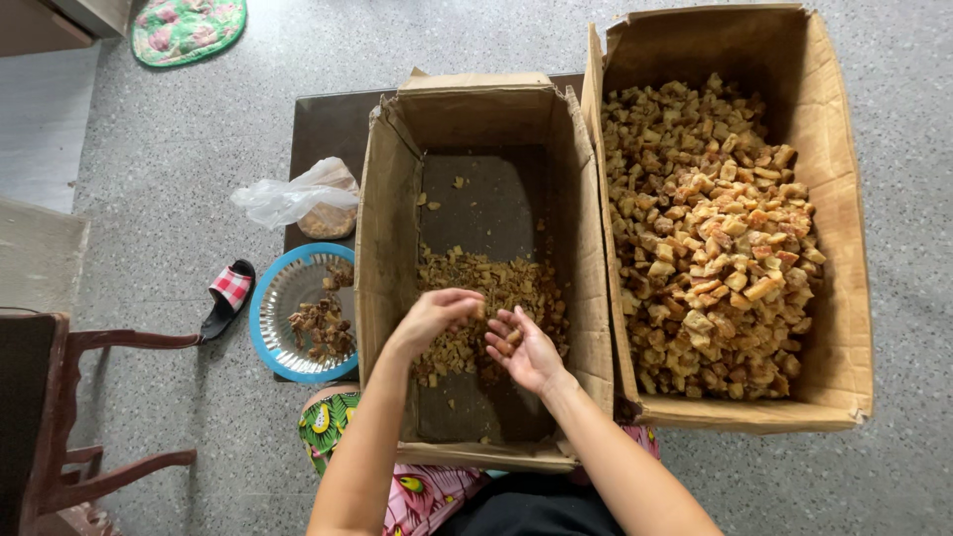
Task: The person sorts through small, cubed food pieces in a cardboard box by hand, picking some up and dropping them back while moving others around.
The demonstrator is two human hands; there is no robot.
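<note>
My left hand [433,316] and my right hand [523,349] meet low inside the middle cardboard box [382,228]. The left hand's fingers are curled over small brown chunks. The right hand lies palm up, cupped, with a few chunks in it. Under both hands a thin layer of small brown pieces [496,283] covers part of the box bottom. A second, larger cardboard box [839,199] stands to the right, filled deep with bigger golden-brown chunks [710,238].
A blue-rimmed basket [273,298] with dark scraps sits left of the middle box, behind it a clear plastic bag [288,197]. A sandal [228,295] lies on the grey floor, a wooden chair [60,417] stands at the left, a floral mat [189,28] far back.
</note>
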